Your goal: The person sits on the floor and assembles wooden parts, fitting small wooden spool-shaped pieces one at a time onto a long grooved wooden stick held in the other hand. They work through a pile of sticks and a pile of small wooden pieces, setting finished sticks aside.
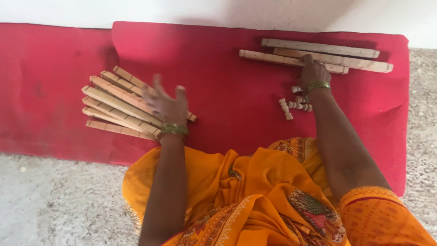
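Note:
My left hand (pixel 165 105) hovers with fingers spread over a fanned pile of flat wooden slats (pixel 116 104) on the red mat (pixel 218 82); it holds nothing. My right hand (pixel 312 72) reaches to the far right and rests on three long wooden bars (pixel 318 55) lying side by side near the mat's back edge. The fingers press on the nearest bar; whether they grip it is unclear. Several small turned wooden pegs (pixel 291 105) lie on the mat just beside my right wrist. Green bangles circle both wrists.
The red mat lies on a speckled grey floor (pixel 54 200) against a white wall (pixel 182 11). My orange patterned garment (pixel 255 196) covers the lap in the foreground.

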`<action>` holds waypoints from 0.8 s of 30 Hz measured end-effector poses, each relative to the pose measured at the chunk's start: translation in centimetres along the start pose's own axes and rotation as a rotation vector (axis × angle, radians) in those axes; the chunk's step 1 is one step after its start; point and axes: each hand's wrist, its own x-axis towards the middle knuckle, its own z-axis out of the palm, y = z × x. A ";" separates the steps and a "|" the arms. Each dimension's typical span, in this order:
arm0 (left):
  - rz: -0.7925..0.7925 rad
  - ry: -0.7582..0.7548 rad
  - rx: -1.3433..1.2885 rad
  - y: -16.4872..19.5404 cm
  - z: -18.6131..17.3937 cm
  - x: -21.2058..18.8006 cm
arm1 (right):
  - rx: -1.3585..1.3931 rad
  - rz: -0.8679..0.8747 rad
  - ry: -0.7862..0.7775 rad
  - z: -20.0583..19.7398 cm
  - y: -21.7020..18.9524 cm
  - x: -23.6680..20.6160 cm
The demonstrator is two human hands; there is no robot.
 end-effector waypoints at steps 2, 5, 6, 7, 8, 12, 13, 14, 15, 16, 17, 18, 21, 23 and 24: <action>0.321 -0.069 -0.129 0.6 1.3 -2.9 | -0.045 -0.013 -0.017 -0.6 -0.4 0.1; 0.507 -0.182 -0.056 0.3 2.6 -7.2 | -0.061 0.077 -0.150 -1.6 -0.8 0.1; 0.503 -0.240 -0.085 -0.1 2.8 -8.4 | -0.050 0.100 -0.176 -1.8 -1.0 0.0; 0.497 -0.297 -0.115 -0.4 3.1 -9.1 | -0.040 0.122 -0.202 -2.0 -1.1 -0.1; 0.456 -0.324 -0.108 -0.6 3.4 -9.5 | -0.031 0.142 -0.226 -2.2 -1.2 -0.1; 0.367 -0.370 -0.136 -1.1 4.7 -9.5 | -0.044 0.117 -0.200 -2.3 -1.4 0.2; 0.369 -0.368 -0.158 -1.1 5.1 -9.1 | -0.050 0.110 -0.193 -2.2 -1.3 0.3; 0.385 -0.357 -0.144 -1.1 5.5 -8.7 | -0.056 0.104 -0.186 -2.1 -1.2 0.4; 0.401 -0.349 -0.130 -1.1 6.0 -8.4 | -0.042 0.086 -0.176 -1.8 -1.0 0.4; 0.418 -0.342 -0.117 -1.0 6.4 -8.1 | -0.029 0.068 -0.165 -1.6 -0.8 0.4; 0.414 -0.348 -0.118 -1.0 6.8 -7.9 | -0.018 0.051 -0.154 -1.4 -0.6 0.4; 0.408 -0.354 -0.118 -1.1 7.1 -7.8 | -0.013 0.060 -0.175 -1.2 -0.4 0.3; 0.409 -0.360 -0.131 -1.3 7.5 -7.7 | -0.018 0.049 -0.252 -0.6 -0.1 0.0; 0.426 -0.353 -0.149 -1.5 7.4 -7.7 | -0.043 -0.010 -0.318 -0.5 0.1 0.0; 0.437 -0.348 -0.161 -1.5 7.3 -7.8 | 0.000 0.011 -0.283 -0.6 0.3 0.1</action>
